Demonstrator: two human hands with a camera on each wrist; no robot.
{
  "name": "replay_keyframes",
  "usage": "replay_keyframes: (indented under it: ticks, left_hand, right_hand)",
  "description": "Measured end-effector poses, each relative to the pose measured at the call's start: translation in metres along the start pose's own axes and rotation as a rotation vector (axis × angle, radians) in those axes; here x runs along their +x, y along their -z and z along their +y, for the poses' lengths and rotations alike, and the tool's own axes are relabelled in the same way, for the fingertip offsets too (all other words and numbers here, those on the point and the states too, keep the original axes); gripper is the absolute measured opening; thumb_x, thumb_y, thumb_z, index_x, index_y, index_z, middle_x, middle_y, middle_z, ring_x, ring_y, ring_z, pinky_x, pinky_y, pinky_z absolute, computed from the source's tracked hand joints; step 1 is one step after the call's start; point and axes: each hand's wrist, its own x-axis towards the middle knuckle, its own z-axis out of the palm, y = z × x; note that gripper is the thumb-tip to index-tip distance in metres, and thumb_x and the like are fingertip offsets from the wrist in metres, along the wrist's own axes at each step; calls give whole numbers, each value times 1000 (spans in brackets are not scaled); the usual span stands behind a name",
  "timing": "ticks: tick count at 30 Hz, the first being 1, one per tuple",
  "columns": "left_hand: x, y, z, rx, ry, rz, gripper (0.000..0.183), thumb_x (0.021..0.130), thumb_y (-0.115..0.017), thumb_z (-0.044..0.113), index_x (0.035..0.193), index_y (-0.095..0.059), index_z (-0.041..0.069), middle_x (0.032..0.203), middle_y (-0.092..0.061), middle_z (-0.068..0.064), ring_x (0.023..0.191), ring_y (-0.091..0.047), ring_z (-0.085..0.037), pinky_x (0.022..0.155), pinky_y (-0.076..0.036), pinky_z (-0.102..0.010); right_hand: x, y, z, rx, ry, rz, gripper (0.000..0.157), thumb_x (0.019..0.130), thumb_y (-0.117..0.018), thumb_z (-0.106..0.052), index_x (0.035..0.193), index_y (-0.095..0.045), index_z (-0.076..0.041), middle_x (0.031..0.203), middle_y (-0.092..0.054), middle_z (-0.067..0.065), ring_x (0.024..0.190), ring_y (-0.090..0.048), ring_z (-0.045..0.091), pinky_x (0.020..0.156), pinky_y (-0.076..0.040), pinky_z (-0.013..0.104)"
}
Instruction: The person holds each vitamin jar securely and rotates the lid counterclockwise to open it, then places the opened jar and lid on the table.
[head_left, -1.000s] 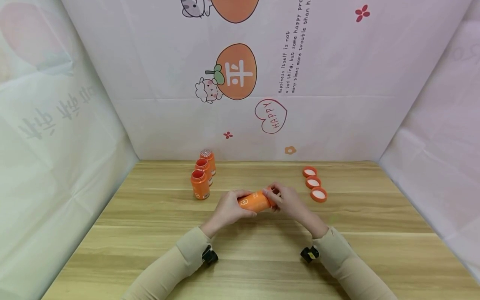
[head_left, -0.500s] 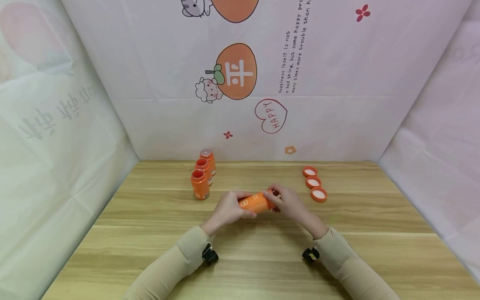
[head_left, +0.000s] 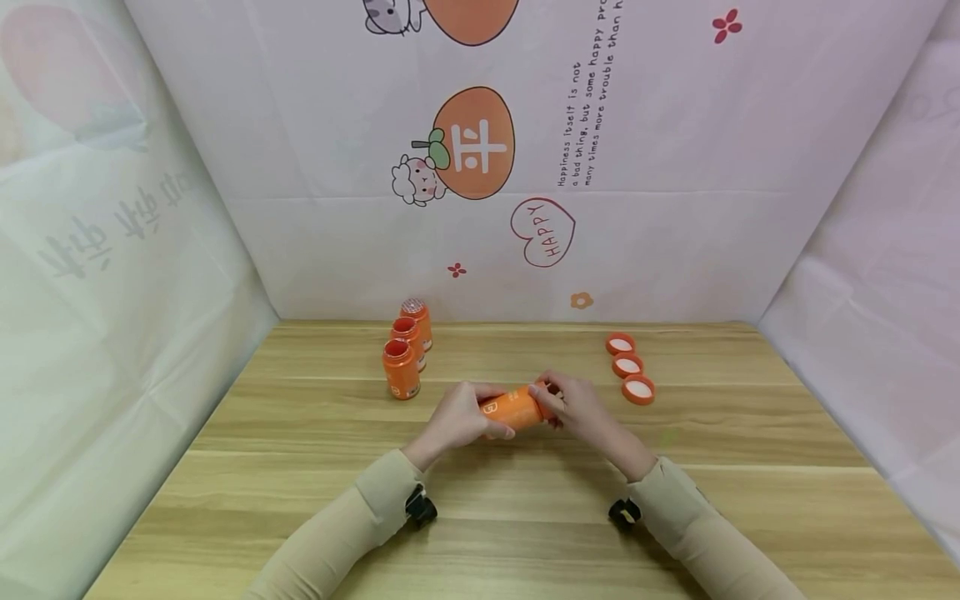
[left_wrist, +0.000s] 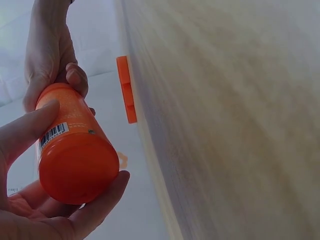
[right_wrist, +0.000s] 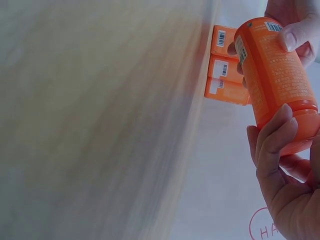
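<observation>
Between both hands an orange bottle [head_left: 513, 411] is held tilted onto its side, its capped end toward the right. My left hand [head_left: 457, 417] grips the bottle's body near the base, thumb on one side and fingers on the other. At the other end, the fingers of my right hand [head_left: 581, 411] curl round the orange cap [right_wrist: 306, 131], which sits on the bottle's neck. A barcode label [left_wrist: 52, 134] shows near the base in the left wrist view. The right hand partly hides the cap.
Three orange bottles without caps stand in a row at the back left, the nearest bottle [head_left: 401, 371] in front. Three orange caps lie inside-up at the back right, the nearest cap [head_left: 638, 389] lowest. White printed cloth [head_left: 337, 250] walls the wooden table [head_left: 525, 550].
The bottle has turned slightly in the left hand, its printed logo shifting. The right hand has moved slightly downward at the cap. The standing bottles and loose caps have stayed put.
</observation>
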Motion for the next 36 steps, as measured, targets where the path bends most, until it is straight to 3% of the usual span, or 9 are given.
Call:
replay_keyframes:
  ticks: [7, 14, 25, 30, 36]
  left_hand:
    - [1, 0, -6, -91, 9, -67, 53, 64, -85, 31, 111, -71, 14, 102, -72, 0, 86, -62, -10, 75, -49, -30]
    - [3, 3, -5, -94, 26, -97, 53, 65, -83, 30, 114, -70, 11, 105, -71, -2, 88, -61, -11, 77, -49, -30]
    - [4, 10, -4, -212, 56, -173, 51, 70, -78, 28, 117, -67, 10, 104, -69, -4, 89, -59, -14, 77, -47, -29]
    - [4, 9, -6, -250, 60, -184, 49, 71, -76, 27, 116, -67, 9, 102, -69, -4, 87, -58, -13, 74, -48, -27]
    - [6, 6, -8, -257, 59, -182, 48, 72, -75, 26, 115, -67, 8, 101, -68, -4, 85, -58, -14, 72, -48, -28]
  right_hand:
    - [-2, 3, -1, -13, 56, -14, 32, 96, -53, -37, 106, -60, -8, 86, -64, 6, 53, -55, 9, 49, -48, 25]
    - [-2, 5, 1, -5, 96, -16, 27, 95, -55, -34, 106, -58, -9, 89, -63, 6, 57, -58, 7, 51, -50, 24]
    - [-7, 9, 8, 41, 228, -48, 31, 94, -58, -29, 118, -53, -10, 94, -63, 2, 74, -63, 15, 64, -53, 25]
    - [-9, 11, 9, 72, 223, -67, 32, 94, -58, -29, 122, -52, -13, 99, -62, 1, 81, -63, 15, 67, -53, 26]
    - [-10, 12, 9, 86, 209, -59, 38, 95, -57, -31, 126, -52, -11, 112, -61, 5, 92, -64, 25, 74, -54, 27]
